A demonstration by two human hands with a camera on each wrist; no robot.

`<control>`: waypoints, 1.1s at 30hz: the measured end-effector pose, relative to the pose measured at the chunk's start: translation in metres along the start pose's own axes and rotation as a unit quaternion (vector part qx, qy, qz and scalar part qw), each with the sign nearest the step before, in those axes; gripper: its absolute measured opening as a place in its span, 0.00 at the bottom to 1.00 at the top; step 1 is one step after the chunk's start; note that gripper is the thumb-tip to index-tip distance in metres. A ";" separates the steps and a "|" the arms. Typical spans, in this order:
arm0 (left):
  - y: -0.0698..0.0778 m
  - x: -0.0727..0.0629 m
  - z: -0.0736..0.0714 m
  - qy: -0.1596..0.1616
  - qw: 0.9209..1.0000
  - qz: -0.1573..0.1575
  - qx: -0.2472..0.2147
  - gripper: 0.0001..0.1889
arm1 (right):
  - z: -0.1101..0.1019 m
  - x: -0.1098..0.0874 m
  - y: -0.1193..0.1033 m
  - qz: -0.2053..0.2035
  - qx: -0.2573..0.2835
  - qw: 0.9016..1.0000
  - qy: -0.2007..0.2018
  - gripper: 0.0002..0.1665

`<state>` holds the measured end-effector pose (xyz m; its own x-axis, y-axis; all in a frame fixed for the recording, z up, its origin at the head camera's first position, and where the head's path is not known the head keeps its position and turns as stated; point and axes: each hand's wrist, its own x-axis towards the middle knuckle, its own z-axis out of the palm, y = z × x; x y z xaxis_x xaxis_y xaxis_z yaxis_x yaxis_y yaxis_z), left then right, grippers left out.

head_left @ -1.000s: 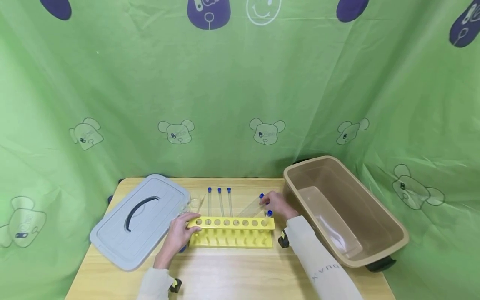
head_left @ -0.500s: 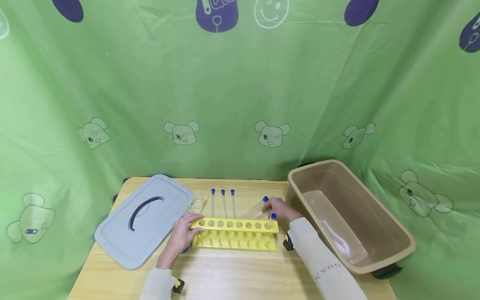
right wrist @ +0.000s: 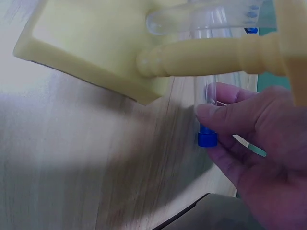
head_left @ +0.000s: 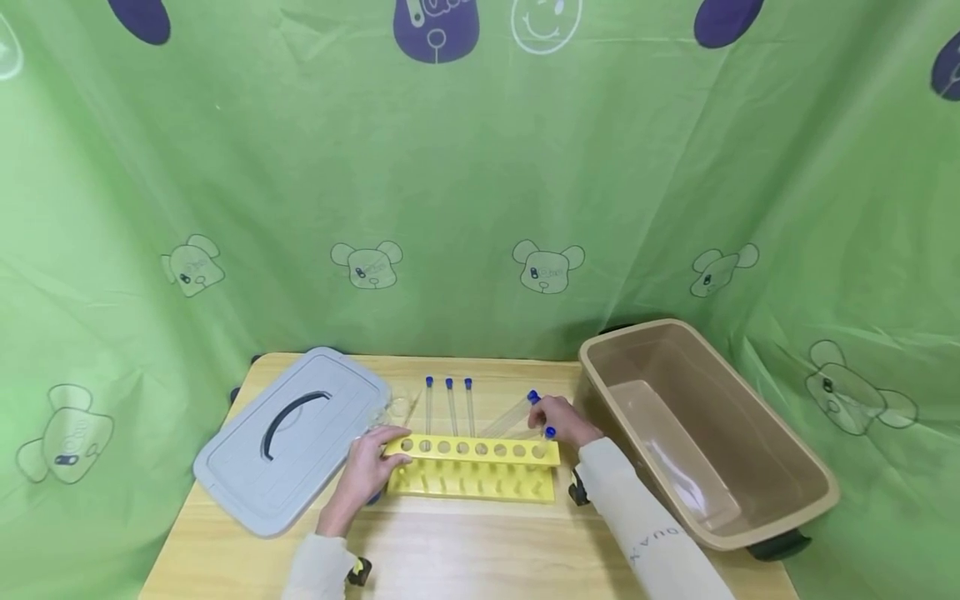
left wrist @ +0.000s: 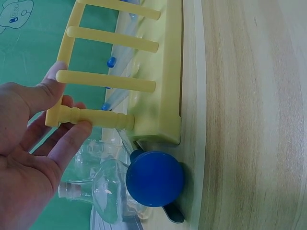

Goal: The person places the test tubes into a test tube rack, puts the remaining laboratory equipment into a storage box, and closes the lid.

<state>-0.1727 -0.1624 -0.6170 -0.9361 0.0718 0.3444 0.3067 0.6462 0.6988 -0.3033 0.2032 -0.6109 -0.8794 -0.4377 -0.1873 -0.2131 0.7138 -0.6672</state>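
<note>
A yellow test tube rack (head_left: 472, 483) stands on the table. My left hand (head_left: 369, 465) grips its left end, thumb in front and fingers round the end post (left wrist: 103, 117). Behind the rack's right end, my right hand (head_left: 558, 419) pinches a clear test tube (right wrist: 207, 125) just below its blue cap (right wrist: 207, 139); the tube lies slanting. Another blue-capped tube (head_left: 550, 433) stands in the rack's rightmost hole. Several more tubes lie behind the rack, including one with a blue cap (head_left: 468, 383); the rack hides their lower ends.
A grey lid (head_left: 300, 454) with a black handle lies at the left. The brown bin (head_left: 675, 450) stands at the right. Glass flasks (left wrist: 110, 187) and a round blue thing (left wrist: 155, 178) are beside the rack's left end. Green curtain (head_left: 465, 200) closes off the back.
The head view has shifted slightly, so everything appears a little farther right. Both hands keep their places at the rack and the tube.
</note>
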 end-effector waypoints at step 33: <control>0.003 -0.002 0.002 0.012 1.000 0.005 -0.001 0.23 | -0.060 -0.027 -0.063 -0.086 -0.088 0.991 0.049 0.12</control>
<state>-0.1699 -0.1592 -0.6168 -0.9286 0.0593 0.3663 0.3160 0.6437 0.6970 -0.2923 0.2028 -0.5202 -0.8590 -0.5120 -0.0042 -0.4273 0.7213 -0.5450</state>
